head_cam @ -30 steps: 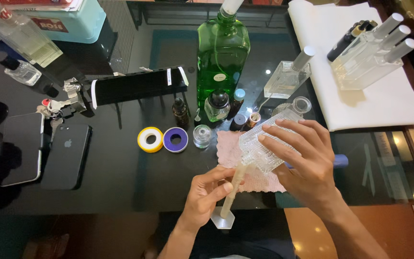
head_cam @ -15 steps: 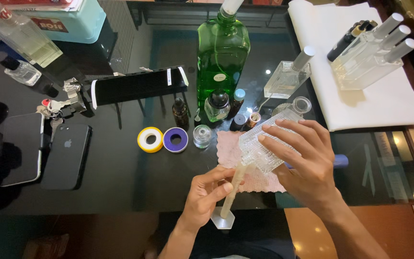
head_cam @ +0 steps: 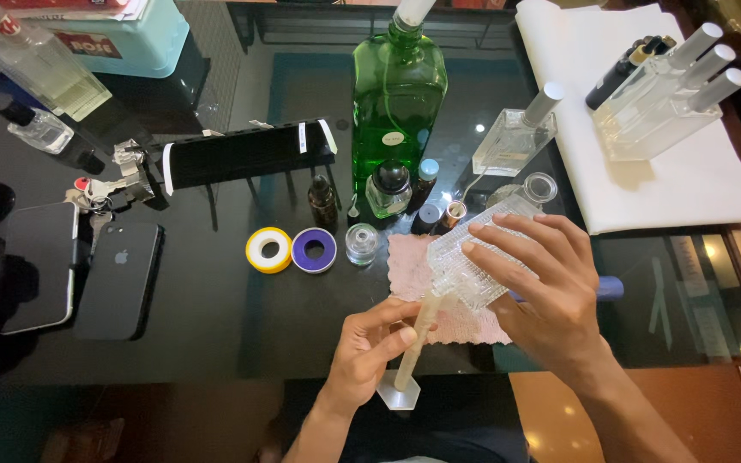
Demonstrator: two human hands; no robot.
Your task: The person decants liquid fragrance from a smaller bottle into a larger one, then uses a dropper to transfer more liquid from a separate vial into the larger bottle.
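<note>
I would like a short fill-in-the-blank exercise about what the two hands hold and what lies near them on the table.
1. The right hand tilts a ribbed clear ____ bottle.
2. The left hand holds a slim measuring cylinder at the bottle's ____.
3. Under the bottle lies a ____ cloth.
4. The tall bottle behind is ____.

Missing words: glass; mouth; pink; green

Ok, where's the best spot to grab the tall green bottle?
Take the green bottle by its narrow neck just under the white cap, coming from above. It stands upright, and small vials crowd its base in front, so a low grip on the wide square body would knock them.
</note>
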